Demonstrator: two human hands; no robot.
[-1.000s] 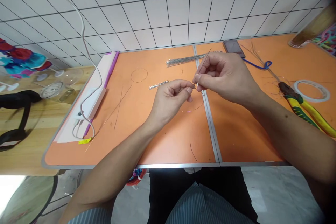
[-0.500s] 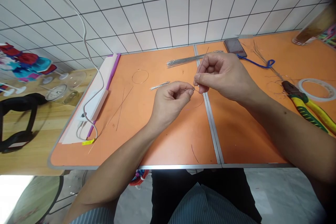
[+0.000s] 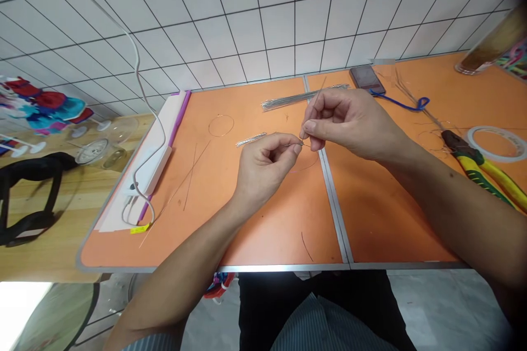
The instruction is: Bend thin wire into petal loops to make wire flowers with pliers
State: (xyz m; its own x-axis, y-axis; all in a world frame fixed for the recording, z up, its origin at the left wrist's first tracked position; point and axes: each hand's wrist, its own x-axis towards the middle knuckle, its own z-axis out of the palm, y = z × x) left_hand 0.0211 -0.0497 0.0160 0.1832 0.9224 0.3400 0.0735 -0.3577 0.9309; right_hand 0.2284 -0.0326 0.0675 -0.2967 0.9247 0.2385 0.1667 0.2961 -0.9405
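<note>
Over the orange table, my left hand (image 3: 265,167) pinches a thin wire between thumb and forefinger. My right hand (image 3: 348,123), also closed in a pinch, meets it at the fingertips and grips the same work. A straight end of the wire (image 3: 323,85) sticks up above the right fingers. A faint curved stretch of it hangs below the hands. Where the wire crosses at the fingertips is too small to make out. Just behind the left hand lies a small bundle of short wires (image 3: 251,140).
Farther back lie a bundle of long wires (image 3: 288,101) and a dark phone-like slab (image 3: 368,80). On the right are pliers (image 3: 473,162), a white ring-shaped roll (image 3: 473,134) and a blue cord (image 3: 399,100). Leftward are a wire ring (image 3: 209,126), loose wires and a white power strip (image 3: 154,175).
The view has tilted slightly, so the table sits a little lower. My right fingertips have shifted slightly left, and both hands keep their pinch on the wire.
</note>
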